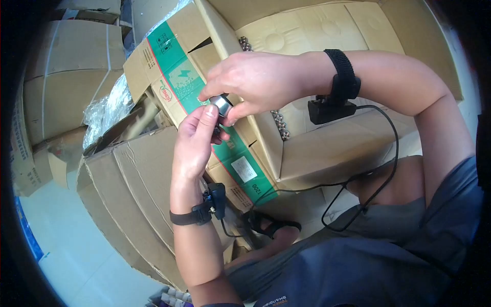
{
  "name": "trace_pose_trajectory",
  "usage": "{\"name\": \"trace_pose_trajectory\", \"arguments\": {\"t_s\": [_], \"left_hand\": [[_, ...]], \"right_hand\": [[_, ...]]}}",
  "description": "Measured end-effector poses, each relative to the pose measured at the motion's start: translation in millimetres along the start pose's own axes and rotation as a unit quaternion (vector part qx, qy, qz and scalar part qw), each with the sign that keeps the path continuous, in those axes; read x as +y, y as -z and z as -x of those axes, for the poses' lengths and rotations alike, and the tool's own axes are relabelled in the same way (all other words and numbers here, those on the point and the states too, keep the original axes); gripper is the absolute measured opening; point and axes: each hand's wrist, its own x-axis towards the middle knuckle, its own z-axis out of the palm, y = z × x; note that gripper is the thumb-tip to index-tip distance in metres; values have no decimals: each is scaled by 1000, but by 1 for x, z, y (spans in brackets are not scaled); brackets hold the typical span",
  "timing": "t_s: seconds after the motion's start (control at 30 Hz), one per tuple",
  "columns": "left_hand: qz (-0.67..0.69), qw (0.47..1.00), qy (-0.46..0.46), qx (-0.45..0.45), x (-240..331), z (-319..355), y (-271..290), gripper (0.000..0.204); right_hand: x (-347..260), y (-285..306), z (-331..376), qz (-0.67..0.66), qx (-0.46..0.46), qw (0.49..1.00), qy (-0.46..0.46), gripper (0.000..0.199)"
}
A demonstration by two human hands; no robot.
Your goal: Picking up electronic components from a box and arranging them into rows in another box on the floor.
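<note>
My left hand [197,138] and my right hand [253,82] meet in front of me over a cardboard box. Between their fingertips they pinch a small round silver metal piece [221,104]. My left thumb presses on it from below, and my right thumb and fingers close on it from above. Each wrist wears a black strap with a small black device, and a black cable [381,174] runs from the right one down to my lap.
An open cardboard box [327,148] with a green and red printed side holds several small silver metal balls [280,125]. More brown cartons [71,71] are stacked at left, with clear plastic wrap [107,110] between them. A pale floor [76,245] lies at lower left.
</note>
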Motion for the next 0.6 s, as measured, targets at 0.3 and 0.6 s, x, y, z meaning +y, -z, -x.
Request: {"name": "trace_pose_trajectory", "arguments": {"t_s": [0.3, 0.6], "left_hand": [[-142, 988, -55, -35, 4, 12, 4, 39], [-148, 988, -29, -41, 8, 7, 7, 33]], "right_hand": [[-2, -5, -2, -89, -22, 996, 2, 30], [1, 10, -4, -144, -64, 987, -38, 33]]}}
